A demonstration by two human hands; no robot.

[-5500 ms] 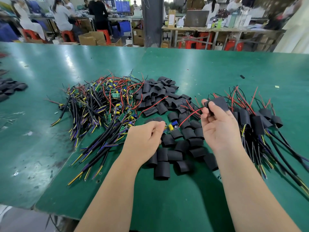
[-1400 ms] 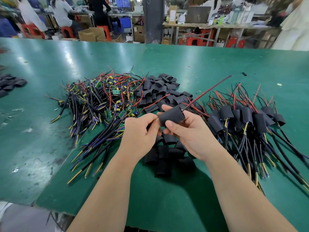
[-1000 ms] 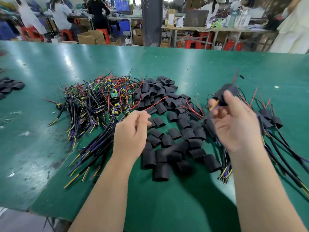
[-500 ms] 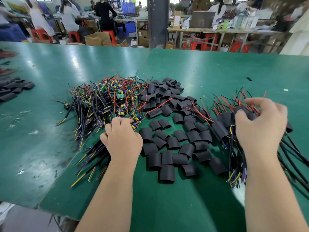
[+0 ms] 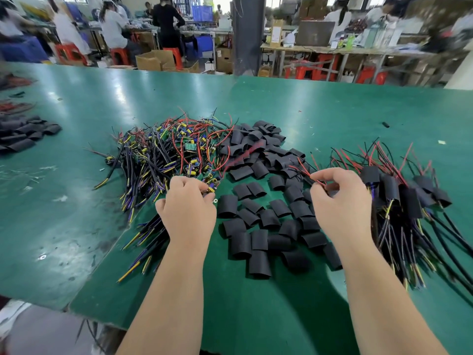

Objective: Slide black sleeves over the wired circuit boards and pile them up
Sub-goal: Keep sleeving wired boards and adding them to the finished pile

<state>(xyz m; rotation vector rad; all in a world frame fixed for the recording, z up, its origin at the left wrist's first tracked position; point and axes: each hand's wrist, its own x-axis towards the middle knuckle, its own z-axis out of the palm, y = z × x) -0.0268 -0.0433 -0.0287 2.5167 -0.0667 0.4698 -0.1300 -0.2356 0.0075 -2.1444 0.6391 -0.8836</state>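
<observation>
Many flat matte sleeves, tangled wired boards (glossy table)

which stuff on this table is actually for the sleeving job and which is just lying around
For the job:
- unsleeved wired boards, heaped on the left
- loose black sleeves, in the middle
- sleeved pile, on the right

Lying about:
- far-left sleeve heap, away from both hands
- small black bit
- white scrap
- cardboard boxes behind the table
</observation>
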